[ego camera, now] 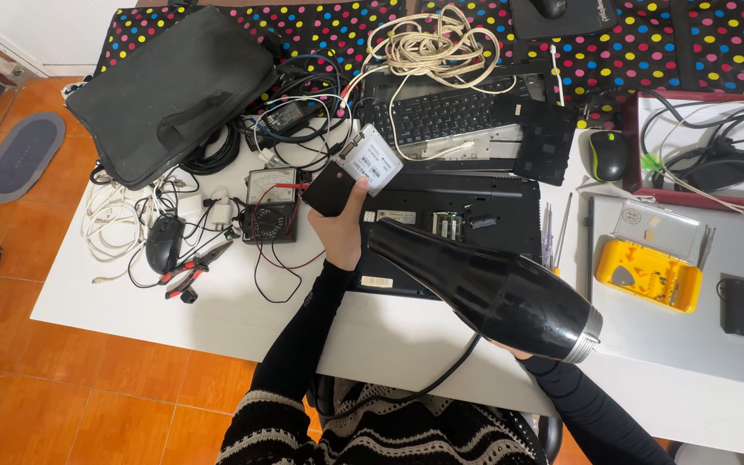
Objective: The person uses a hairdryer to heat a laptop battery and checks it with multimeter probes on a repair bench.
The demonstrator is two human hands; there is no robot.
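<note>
Nearest, right hand point(523, 351) grips dryer point(488, 288), nozzle aimed across laptop point(475, 215). Beyond, left hand point(339, 231) pinches drive point(370, 160) and black card point(331, 189) over laptop's left edge. Risk: hot air softens laptop plastic; loose pinch drops drive onto meter point(270, 205).

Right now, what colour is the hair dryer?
Glossy black hair dryer, silver ring at one end; head view.

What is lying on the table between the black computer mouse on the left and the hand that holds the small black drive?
In the head view, between the black mouse and the left hand lies a multimeter with red and black leads on the white table.
</note>
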